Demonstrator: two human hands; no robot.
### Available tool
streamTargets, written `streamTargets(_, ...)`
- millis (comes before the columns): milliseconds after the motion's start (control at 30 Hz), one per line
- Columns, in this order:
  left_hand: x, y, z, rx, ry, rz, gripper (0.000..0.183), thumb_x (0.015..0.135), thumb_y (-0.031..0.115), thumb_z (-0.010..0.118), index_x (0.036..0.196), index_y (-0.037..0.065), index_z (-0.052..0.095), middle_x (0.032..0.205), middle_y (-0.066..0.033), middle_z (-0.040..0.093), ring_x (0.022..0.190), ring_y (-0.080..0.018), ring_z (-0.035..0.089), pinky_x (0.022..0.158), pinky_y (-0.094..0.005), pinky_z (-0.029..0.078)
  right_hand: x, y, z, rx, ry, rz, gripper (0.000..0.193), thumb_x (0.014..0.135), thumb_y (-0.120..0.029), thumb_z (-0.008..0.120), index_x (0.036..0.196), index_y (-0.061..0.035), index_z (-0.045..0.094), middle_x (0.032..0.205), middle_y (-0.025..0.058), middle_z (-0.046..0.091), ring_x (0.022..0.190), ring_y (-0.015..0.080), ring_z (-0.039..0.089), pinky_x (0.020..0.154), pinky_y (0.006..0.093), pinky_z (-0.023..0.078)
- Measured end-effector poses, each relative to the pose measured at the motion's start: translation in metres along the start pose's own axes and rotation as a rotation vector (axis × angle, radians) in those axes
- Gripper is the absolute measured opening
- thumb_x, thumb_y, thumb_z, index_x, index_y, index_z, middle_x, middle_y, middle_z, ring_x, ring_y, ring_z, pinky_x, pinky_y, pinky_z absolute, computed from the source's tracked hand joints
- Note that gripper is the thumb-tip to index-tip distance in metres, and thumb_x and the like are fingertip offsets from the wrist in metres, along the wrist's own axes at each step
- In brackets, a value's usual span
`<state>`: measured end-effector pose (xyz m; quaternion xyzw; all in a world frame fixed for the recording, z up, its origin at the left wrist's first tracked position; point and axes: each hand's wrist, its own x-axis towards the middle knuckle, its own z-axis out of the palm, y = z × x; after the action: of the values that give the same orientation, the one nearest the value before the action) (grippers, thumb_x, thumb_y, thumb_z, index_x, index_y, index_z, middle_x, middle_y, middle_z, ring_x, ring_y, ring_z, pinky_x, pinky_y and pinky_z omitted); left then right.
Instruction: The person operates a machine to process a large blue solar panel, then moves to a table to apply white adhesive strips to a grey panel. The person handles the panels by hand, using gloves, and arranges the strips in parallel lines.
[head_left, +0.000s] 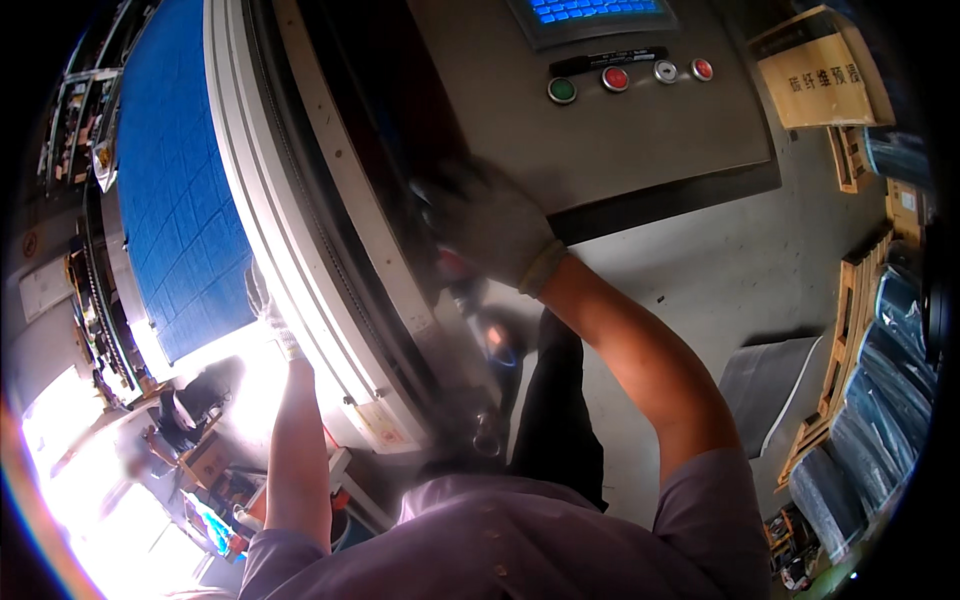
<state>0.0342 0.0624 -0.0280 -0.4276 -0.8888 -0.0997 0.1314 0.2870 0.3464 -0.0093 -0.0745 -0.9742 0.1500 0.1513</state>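
Note:
My left hand [264, 303], in a pale glove, lies at the edge of a wide blue sheet [180, 190], against the inner side of a long white rail [262, 175]. Its fingers look stretched along that edge, though glare washes them out; I see nothing held. My right hand [490, 225], gloved in grey-white with a yellowish cuff, is over a dark gap between the machine's rail and the grey control cabinet [600, 150]. Motion and shadow smear its fingers, so any grip is hidden. A small reddish part [452, 262] shows just below it.
On the cabinet are a lit blue screen [595, 10], a black marker pen [608, 62], a green button [562, 91] and red buttons. Plastic-wrapped rolls [860, 430], wooden pallets [845, 340] and a cardboard box [815, 80] stand at the right. A dark sheet [768, 390] lies on the floor.

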Motion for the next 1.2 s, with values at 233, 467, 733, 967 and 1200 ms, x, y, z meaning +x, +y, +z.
streamTargets(233,-0.002,-0.006,0.004,-0.012,0.001,-0.005,0.057,0.095,0.035,0.047,0.148,0.012,0.040,0.154,-0.0160,0.033,0.140,-0.0373,0.033,0.116,-0.0486,0.025,0.003,-0.003,-0.003,0.011,-0.050,0.027,0.038,0.085,-0.026,0.059,0.121,-0.0138,0.065,0.136,0.0071,0.055,0.132,0.0292,0.043,0.113,0.0455,0.031)
streamTargets(467,0.000,-0.009,0.004,-0.052,-0.006,-0.014,0.057,0.096,0.034,0.046,0.148,0.011,0.040,0.154,-0.0175,0.032,0.140,-0.0380,0.033,0.116,-0.0488,0.024,0.005,-0.009,0.007,-0.006,0.023,0.097,0.037,0.085,-0.025,0.058,0.120,-0.0141,0.066,0.138,0.0062,0.054,0.134,0.0281,0.041,0.113,0.0455,0.031)
streamTargets(733,0.003,-0.007,-0.022,0.006,-0.024,-0.029,0.055,0.098,0.034,0.037,0.146,0.006,0.042,0.153,-0.0186,0.035,0.141,-0.0417,0.030,0.116,-0.0528,0.020,0.012,-0.017,-0.005,-0.013,-0.020,0.079,0.046,0.076,-0.028,0.064,0.118,-0.0094,0.063,0.137,0.0109,0.053,0.129,0.0334,0.045,0.107,0.0499,0.037)
streamTargets(967,0.011,0.000,-0.036,0.015,-0.164,-0.071,0.054,0.095,0.029,0.042,0.144,0.008,0.043,0.151,-0.0135,0.039,0.142,-0.0415,0.028,0.118,-0.0554,0.013,0.017,-0.017,0.000,-0.013,0.124,0.032,0.043,0.073,-0.022,0.066,0.113,-0.0081,0.065,0.130,0.0127,0.056,0.123,0.0355,0.050,0.099,0.0501,0.043)
streamTargets(1200,0.009,0.000,-0.043,0.000,-0.162,-0.087,0.057,0.090,0.024,0.050,0.144,0.008,0.043,0.150,-0.0127,0.040,0.141,-0.0407,0.030,0.118,-0.0557,0.013,0.027,-0.034,-0.023,0.044,0.064,0.097,0.043,0.071,-0.015,0.066,0.111,0.0009,0.062,0.127,0.0174,0.055,0.127,0.0393,0.044,0.105,0.0521,0.037)
